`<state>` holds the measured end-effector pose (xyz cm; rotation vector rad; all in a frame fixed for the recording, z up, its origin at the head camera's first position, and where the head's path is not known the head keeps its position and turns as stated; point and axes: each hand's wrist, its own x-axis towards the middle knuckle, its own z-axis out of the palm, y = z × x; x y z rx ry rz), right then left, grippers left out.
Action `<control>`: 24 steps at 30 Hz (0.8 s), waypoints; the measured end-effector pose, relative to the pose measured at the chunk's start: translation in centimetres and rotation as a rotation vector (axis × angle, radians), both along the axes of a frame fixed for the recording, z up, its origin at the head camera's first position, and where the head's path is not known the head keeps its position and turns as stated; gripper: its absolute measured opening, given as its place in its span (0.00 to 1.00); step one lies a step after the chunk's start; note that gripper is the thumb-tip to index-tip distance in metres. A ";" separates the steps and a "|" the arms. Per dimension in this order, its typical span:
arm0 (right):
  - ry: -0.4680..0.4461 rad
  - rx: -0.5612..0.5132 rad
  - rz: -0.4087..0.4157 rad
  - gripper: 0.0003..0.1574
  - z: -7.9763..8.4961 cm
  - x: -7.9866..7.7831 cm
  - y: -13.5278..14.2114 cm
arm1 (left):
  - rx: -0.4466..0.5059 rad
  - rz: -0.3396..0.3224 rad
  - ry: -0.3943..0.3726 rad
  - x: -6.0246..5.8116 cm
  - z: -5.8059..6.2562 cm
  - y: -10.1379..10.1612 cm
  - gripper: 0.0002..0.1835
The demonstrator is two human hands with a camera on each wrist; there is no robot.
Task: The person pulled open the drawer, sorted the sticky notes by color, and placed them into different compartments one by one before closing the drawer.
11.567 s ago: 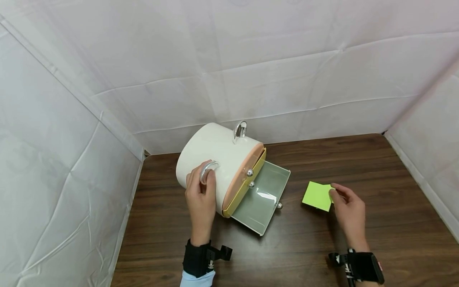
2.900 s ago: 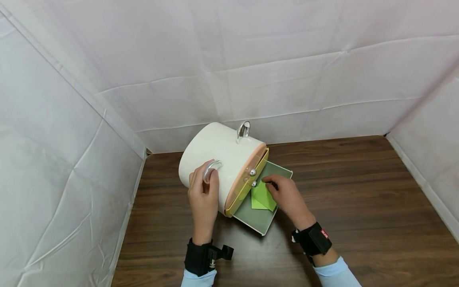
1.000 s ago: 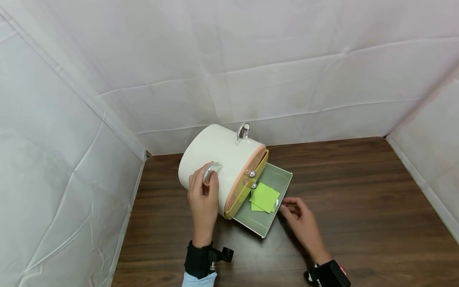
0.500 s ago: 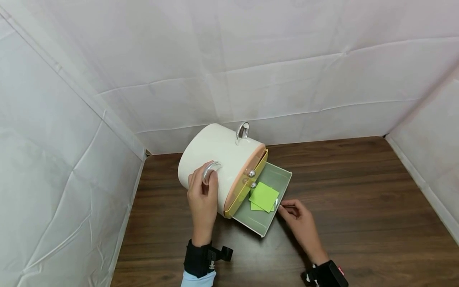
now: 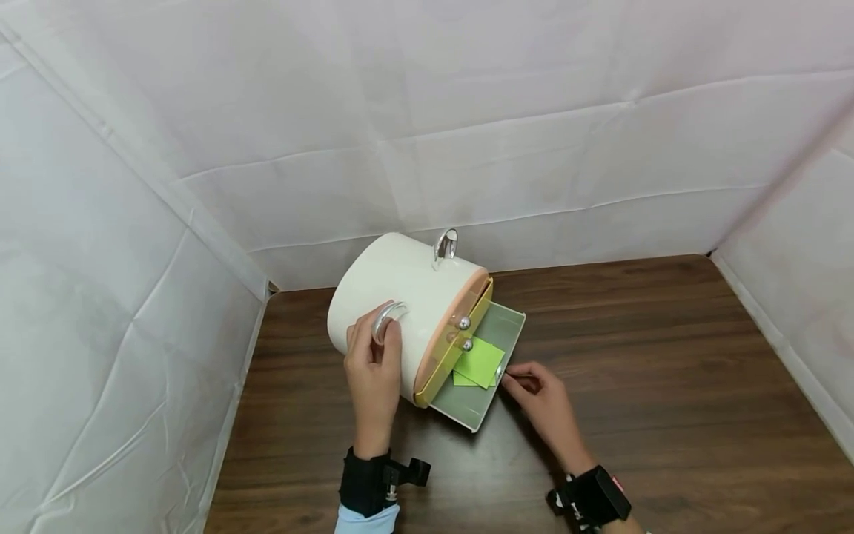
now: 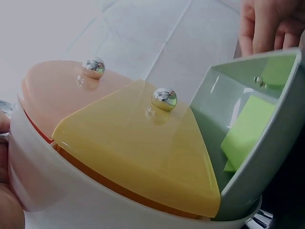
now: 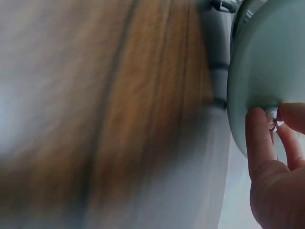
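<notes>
A white rounded storage box point(image 5: 380, 274) lies on the table, with a peach drawer front point(image 6: 52, 90) and a yellow one point(image 6: 143, 148) pushed in. Its green drawer point(image 5: 460, 410) stands partly out, with two lime-green sticky notes point(image 5: 483, 362) overlapping inside. My left hand point(image 5: 375, 371) grips a curved silver loop point(image 5: 385, 320) on the box's side. At the drawer's front, my right hand point(image 5: 547, 408) pinches the round silver knob point(image 7: 272, 116) between thumb and fingers; the knob is mostly hidden by the fingers.
The box's back end is near the white cloth wall point(image 5: 467, 178) behind the dark wooden table point(image 5: 640, 356). A second silver loop point(image 5: 445, 245) sticks up from the box's far side. More white cloth point(image 5: 120, 356) hangs at the left.
Earlier, my right hand brought a sticky note from the table into the green drawer and let it go. It then took the knob, and the drawer has slid slightly inward. My left hand stays put.
</notes>
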<state>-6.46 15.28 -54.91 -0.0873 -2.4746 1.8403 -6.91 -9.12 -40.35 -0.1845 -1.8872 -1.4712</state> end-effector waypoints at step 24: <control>-0.029 -0.070 0.063 0.10 0.4 -3.2 -3.6 | 0.030 0.030 -0.043 0.0 0.4 0.1 0.14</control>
